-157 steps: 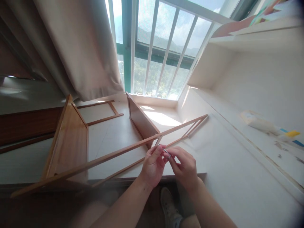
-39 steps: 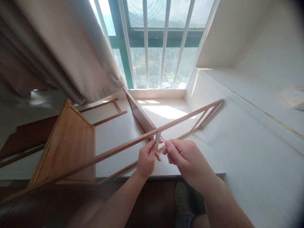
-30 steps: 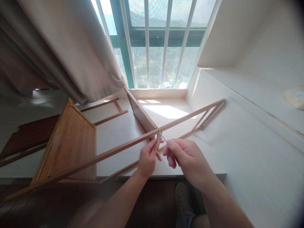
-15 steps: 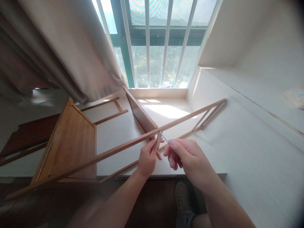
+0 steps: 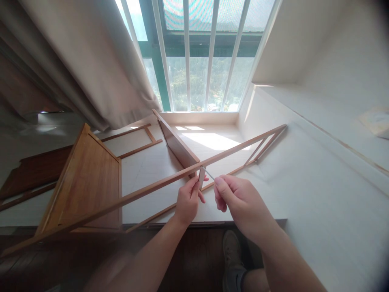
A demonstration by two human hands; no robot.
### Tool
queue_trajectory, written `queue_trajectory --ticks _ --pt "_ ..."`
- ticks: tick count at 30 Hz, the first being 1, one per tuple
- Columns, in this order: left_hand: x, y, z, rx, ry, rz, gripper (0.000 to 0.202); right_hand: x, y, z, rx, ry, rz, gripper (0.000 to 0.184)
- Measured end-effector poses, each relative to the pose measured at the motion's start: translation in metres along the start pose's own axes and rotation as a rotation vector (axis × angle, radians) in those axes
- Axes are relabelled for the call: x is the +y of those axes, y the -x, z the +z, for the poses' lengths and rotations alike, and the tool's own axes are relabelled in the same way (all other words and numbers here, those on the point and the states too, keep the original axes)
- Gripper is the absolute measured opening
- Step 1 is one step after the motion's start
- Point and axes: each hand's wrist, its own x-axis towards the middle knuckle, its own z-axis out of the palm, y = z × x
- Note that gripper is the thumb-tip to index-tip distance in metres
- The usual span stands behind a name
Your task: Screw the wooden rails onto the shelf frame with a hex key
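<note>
A partly built bamboo shelf lies on its side on a white platform point(image 5: 304, 202) under the window. Its long side rail point(image 5: 146, 190) runs from lower left to upper right. My left hand point(image 5: 189, 200) pinches a short upright crosspiece point(image 5: 201, 177) where it meets that rail. My right hand point(image 5: 235, 198) is closed on a thin metal hex key point(image 5: 209, 174), whose tip sits at the joint. A brown shelf panel point(image 5: 178, 146) stands on edge just behind the joint.
A larger wooden shelf panel point(image 5: 88, 182) stands tilted at the left. A separate ladder-like side frame point(image 5: 133, 140) lies flat behind it. A beige curtain point(image 5: 91, 61) hangs at the left of the barred window. My shoe point(image 5: 231, 253) shows on the dark floor below.
Since five seconds ago both hands moved from handling the key in the air to the rail joint. Over the last second the right hand shifted slightly around the key; the frame stayed put.
</note>
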Motion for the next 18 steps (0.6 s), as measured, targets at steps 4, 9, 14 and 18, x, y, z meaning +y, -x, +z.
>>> queue_trajectory --ticks 4,9,14,18 --pt "-0.0017 0.0006 0.0005 -0.001 -0.002 0.011 0.04 0.0013 -0.0017 -0.0002 0.059 0.21 -0.051 0.046" --pt "-0.0001 0.0009 0.0011 0.026 -0.018 0.032 0.036 0.0015 -0.0021 0.0008 0.086 0.413 -0.093 0.041" --pt "0.001 -0.0001 0.0023 0.031 -0.026 0.038 0.034 0.0028 -0.0006 0.0061 0.119 0.59 -0.168 0.034" --pt "0.0019 -0.0002 0.0024 0.035 -0.036 0.044 0.032 0.0025 0.0017 0.0084 0.147 0.643 -0.211 0.032"
